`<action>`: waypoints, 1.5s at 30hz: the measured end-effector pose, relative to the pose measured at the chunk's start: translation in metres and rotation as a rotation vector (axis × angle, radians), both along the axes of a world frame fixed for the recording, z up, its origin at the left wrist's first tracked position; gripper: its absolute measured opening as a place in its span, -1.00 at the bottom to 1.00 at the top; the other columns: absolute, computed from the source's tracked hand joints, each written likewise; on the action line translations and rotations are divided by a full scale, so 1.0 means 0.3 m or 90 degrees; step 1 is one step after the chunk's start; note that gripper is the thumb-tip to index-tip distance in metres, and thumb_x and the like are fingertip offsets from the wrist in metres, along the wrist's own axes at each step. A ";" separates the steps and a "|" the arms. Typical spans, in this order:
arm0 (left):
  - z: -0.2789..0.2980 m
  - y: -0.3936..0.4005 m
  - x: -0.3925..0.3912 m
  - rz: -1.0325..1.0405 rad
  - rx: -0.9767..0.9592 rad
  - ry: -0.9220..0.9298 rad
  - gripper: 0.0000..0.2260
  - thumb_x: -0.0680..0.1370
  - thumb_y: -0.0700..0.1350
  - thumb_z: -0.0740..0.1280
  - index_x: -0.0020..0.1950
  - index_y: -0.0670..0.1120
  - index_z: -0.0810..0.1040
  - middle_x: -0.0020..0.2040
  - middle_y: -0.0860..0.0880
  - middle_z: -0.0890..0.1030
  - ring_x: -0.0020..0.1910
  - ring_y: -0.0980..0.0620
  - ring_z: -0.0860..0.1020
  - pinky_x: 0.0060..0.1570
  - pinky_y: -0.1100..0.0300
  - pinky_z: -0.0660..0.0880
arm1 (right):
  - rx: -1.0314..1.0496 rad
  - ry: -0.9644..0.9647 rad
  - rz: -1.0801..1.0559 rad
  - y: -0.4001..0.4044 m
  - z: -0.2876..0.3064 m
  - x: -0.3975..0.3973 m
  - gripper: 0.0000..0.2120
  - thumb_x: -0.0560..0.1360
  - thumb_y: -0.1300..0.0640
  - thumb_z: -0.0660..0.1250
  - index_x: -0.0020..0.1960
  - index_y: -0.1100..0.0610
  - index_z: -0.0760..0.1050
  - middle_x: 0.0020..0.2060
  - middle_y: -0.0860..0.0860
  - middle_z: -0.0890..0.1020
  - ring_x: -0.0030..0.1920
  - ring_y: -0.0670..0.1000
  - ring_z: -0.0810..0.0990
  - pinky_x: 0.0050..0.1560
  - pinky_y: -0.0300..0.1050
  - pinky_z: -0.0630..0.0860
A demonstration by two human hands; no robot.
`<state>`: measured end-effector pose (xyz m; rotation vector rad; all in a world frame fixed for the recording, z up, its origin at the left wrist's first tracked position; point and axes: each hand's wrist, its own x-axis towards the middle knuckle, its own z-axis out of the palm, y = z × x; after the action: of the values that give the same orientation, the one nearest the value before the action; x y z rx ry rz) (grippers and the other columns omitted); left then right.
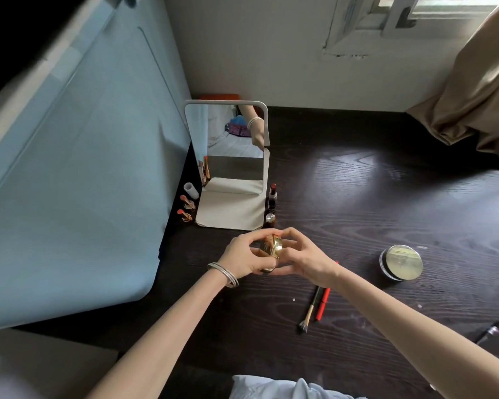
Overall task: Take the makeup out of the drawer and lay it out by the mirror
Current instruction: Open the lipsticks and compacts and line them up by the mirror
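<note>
Both hands hold a round gold compact (pixel 271 250) just above the dark table, in front of the standing mirror (pixel 228 145). My left hand (pixel 242 254), bangles on its wrist, grips its left side; my right hand (pixel 306 254) grips its right side. Two uncapped lipsticks (pixel 186 208) and a white tube (pixel 191 190) stand left of the mirror's base. Right of the base stand a dark lipstick (pixel 272 192) and a small silver-capped bottle (pixel 270 218). A brush (pixel 310 309) and a red pencil (pixel 322 303) lie under my right forearm. The drawer is out of view.
A round jar with a gold lid (pixel 401 262) sits on the table (pixel 386 197) at right. A dark mascara-like stick (pixel 488 331) lies near the right edge. A pale blue cabinet (pixel 84 168) borders the left. A tan curtain (pixel 478 90) hangs at the far right.
</note>
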<state>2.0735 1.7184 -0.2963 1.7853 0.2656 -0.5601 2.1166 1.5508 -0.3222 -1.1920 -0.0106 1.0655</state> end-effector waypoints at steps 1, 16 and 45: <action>-0.001 0.001 -0.001 -0.008 0.006 -0.004 -0.46 0.32 -0.22 0.43 0.15 0.31 0.51 0.17 0.04 0.54 0.04 0.01 0.59 -0.17 -0.05 0.63 | 0.003 -0.001 0.004 -0.001 -0.001 -0.001 -0.68 0.40 0.28 0.28 0.13 0.19 0.34 0.07 0.20 0.58 -0.02 0.17 0.66 -0.05 0.02 0.61; -0.015 0.024 -0.005 -0.086 0.108 -0.069 -0.59 0.44 -0.07 0.32 0.26 0.20 0.43 0.16 0.02 0.56 0.12 0.11 0.56 0.02 0.06 0.59 | -0.006 -0.008 0.010 0.000 0.001 -0.009 -0.47 0.30 0.09 0.41 0.23 0.15 0.38 0.12 0.20 0.59 0.08 0.22 0.62 0.09 0.18 0.56; -0.028 -0.019 0.006 -0.091 0.225 -0.030 -0.59 0.26 0.07 0.31 0.09 0.13 0.39 -0.09 0.05 0.62 -0.09 0.03 0.60 0.01 -0.03 0.55 | -0.061 -0.035 0.005 0.028 -0.029 -0.014 -0.65 0.47 0.32 0.35 0.20 0.24 0.31 -0.01 0.14 0.65 -0.03 0.15 0.63 0.01 0.16 0.60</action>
<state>2.0753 1.7127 -0.3049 2.1705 0.2140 -0.5980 2.1122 1.5591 -0.3308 -1.3081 -0.0072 1.0487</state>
